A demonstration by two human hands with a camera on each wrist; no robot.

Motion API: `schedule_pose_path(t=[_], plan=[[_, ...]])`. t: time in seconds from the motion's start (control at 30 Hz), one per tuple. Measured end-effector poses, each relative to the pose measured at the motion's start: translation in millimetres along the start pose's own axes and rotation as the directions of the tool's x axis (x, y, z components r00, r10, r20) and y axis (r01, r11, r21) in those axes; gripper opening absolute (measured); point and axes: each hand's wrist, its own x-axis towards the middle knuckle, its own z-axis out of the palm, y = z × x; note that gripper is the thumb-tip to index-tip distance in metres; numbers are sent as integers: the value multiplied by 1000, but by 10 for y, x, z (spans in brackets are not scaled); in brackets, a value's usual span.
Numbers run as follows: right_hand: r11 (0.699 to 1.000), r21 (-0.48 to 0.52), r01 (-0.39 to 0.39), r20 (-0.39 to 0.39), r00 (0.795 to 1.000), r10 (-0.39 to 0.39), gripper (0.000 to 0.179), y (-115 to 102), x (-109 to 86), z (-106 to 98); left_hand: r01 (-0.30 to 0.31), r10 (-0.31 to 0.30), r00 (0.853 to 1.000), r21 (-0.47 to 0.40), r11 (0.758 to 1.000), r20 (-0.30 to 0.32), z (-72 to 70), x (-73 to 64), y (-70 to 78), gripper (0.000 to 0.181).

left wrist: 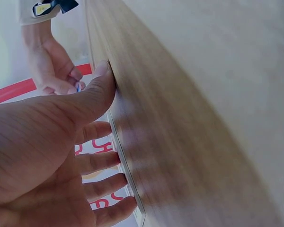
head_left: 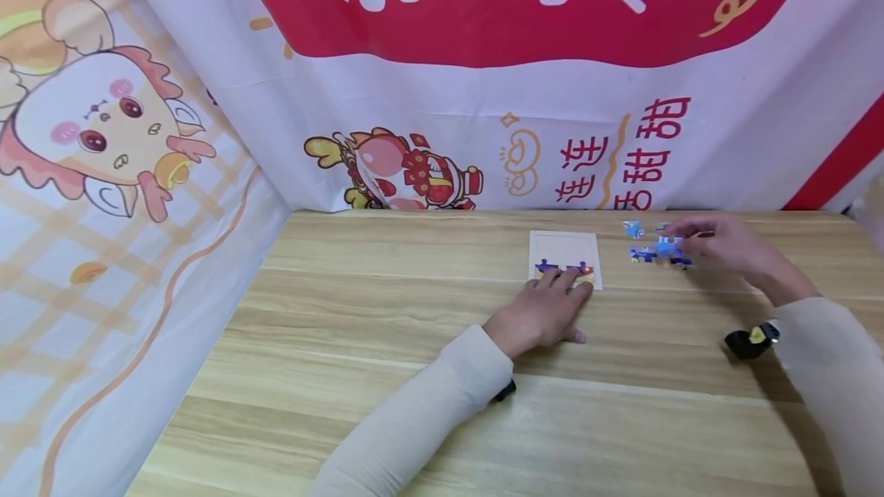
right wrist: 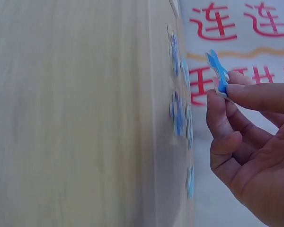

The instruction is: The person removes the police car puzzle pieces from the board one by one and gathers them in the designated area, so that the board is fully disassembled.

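Observation:
A white puzzle tray (head_left: 562,248) lies near the back of the wooden table, a row of dark blue and yellow pieces (head_left: 549,265) along its near side. My left hand (head_left: 545,309) rests its nearly straight fingers on that near side, partly hiding those pieces; in the left wrist view the fingertips touch the tray's edge. To the right, my right hand (head_left: 725,248) pinches a blue jigsaw puzzle piece (right wrist: 219,73) between thumb and fingers, raised off the table. Beneath and beside it lie several loose blue puzzle pieces (head_left: 642,255), some covered by the hand.
A white cloth (head_left: 483,113) with red lettering and cartoon prints hangs behind the table's back edge. Another printed cloth (head_left: 138,198) borders the left side. A black strapped device (head_left: 749,341) with a yellow mark sits at the right wrist. The wooden table (head_left: 311,313) extends towards me.

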Motion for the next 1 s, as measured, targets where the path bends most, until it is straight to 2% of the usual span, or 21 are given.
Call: schedule_pose_path(t=[0.27,0.47,0.7,1.0], plan=[[996,4,-86,11,996,86,39,275,-140,-173,8,-8,1000,-12,1000,10,0,0,7,79],[984,32,-175,9,985,175,40,478,-186,-251,9,-9,1000,-13,1000,9,2,-2,6,79],[980,31,-196,-11,981,196,40,580,-179,-255,16,-16,1000,-15,1000,10,4,-1,-5,79],[981,-7,-192,-50,980,192,36,596,-150,-245,16,-16,1000,-23,1000,8,4,2,-1,79]])
